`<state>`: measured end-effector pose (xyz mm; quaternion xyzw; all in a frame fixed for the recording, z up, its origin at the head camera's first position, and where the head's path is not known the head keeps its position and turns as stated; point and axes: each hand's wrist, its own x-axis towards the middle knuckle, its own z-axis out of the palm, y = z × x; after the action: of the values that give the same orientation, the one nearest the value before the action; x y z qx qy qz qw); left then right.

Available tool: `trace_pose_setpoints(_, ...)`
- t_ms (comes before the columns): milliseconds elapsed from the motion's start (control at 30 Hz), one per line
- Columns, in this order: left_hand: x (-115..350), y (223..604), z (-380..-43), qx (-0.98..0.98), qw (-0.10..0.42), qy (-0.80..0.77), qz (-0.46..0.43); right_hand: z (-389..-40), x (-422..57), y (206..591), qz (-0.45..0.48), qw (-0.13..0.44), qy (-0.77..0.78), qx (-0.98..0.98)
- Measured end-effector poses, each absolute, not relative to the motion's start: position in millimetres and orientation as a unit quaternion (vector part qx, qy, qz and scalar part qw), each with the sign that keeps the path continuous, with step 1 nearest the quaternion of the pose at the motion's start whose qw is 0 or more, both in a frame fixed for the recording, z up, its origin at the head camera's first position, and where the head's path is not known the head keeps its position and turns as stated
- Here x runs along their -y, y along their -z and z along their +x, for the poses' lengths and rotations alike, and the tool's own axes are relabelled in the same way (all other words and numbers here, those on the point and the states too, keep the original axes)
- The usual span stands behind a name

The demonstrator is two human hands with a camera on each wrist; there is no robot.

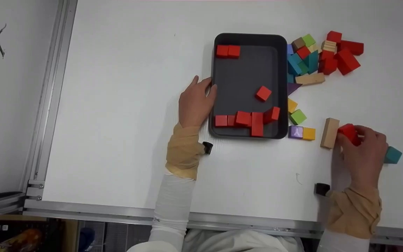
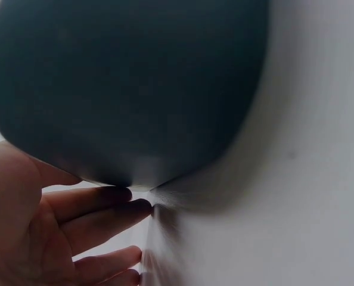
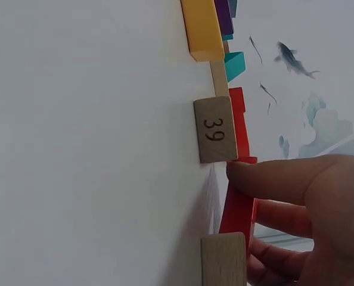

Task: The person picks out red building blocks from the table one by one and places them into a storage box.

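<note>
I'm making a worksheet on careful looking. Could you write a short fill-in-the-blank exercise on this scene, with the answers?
1. The blocks inside the tray are all ____.
2. In the right wrist view, one wooden block bears the number ____.
3. The person's ____ hand is at the tray's edge, while the other hand pinches another block.

Missing words: red; 39; left.

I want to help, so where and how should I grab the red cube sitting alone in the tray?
I'd probably pinch the red cube by two opposite side faces, coming from above: it sits clear of the other red blocks within the walls of the dark tray. It's turned askew, so angle your grip to match.
</note>
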<state>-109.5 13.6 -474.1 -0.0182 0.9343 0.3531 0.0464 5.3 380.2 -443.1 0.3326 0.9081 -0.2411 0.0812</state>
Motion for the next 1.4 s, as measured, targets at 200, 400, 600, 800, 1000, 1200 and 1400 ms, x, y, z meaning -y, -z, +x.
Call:
trace_pose_setpoints(200, -13, 475, -109, -0.933, 0.039, -0.357, -0.016, 5, -374, 440, 0.367, 0.026, 0.272, -0.889)
trace_pose_setpoints(400, -13, 477, -109, -0.934, 0.029, -0.355, -0.01, 3, -368, 437, 0.369, -0.054, 0.334, -0.866)
trace_pose_setpoints(600, -13, 476, -109, -0.934, 0.026, -0.357, -0.01, -2, -358, 434, 0.358, -0.11, 0.401, -0.836)
trace_pose_setpoints(800, -13, 476, -109, -0.934, 0.027, -0.355, -0.012, -6, -347, 431, 0.314, -0.158, 0.444, -0.824)
trace_pose_setpoints(1000, -13, 477, -109, -0.933, 0.027, -0.358, -0.014, -10, -333, 431, 0.275, -0.165, 0.447, -0.835)
trace_pose_setpoints(1200, -13, 477, -108, -0.932, 0.031, -0.361, -0.015, -12, -307, 422, 0.247, -0.139, 0.443, -0.851)
trace_pose_setpoints(1400, -12, 477, -108, -0.931, 0.031, -0.362, -0.01, -13, -276, 408, 0.168, -0.145, 0.442, -0.869)
